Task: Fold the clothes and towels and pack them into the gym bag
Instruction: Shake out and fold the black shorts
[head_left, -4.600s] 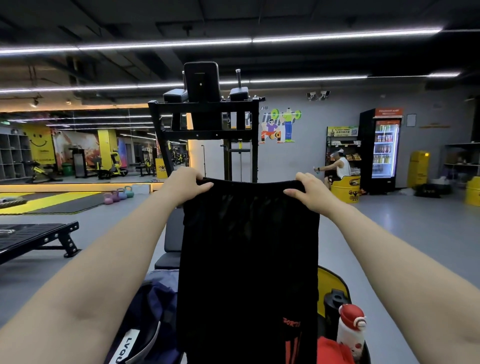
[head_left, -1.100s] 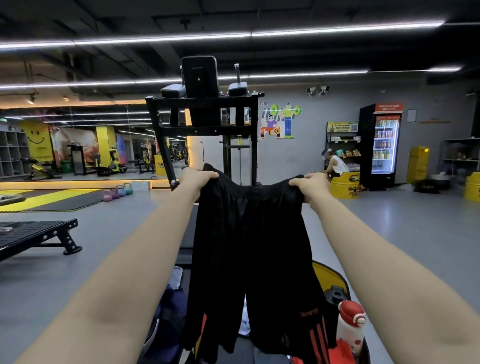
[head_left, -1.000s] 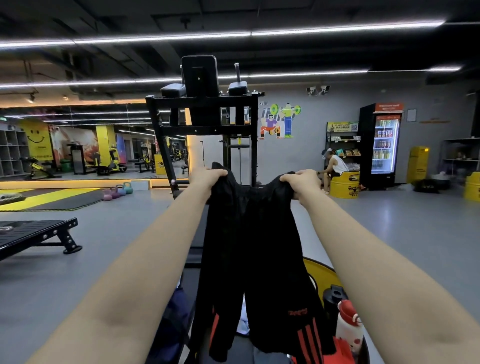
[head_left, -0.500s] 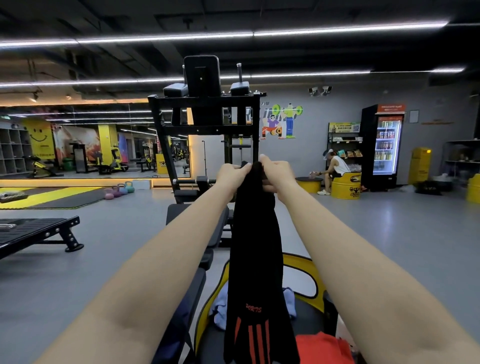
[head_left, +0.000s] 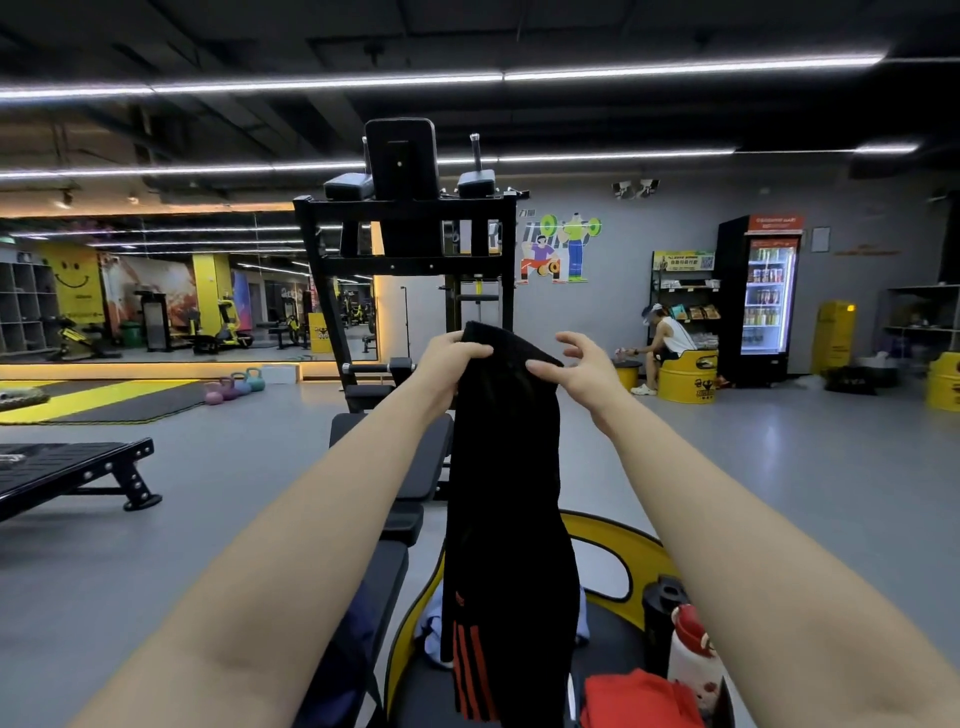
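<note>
A: The black shorts with red stripes (head_left: 506, 519), spread wide a moment ago, now hang halved; the left hand (head_left: 448, 366) pinches the waistband, the right hand (head_left: 574, 366) has let go, fingers spread.

B: One-handed, the fold could slip apart over the yellow-rimmed black desk (head_left: 613, 545). Beyond are the grey floor (head_left: 234, 519), black rack (head_left: 410, 234) and drinks fridge (head_left: 769, 296).

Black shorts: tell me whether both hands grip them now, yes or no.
No: the left hand grips the black shorts, the right hand is open beside them.
</note>
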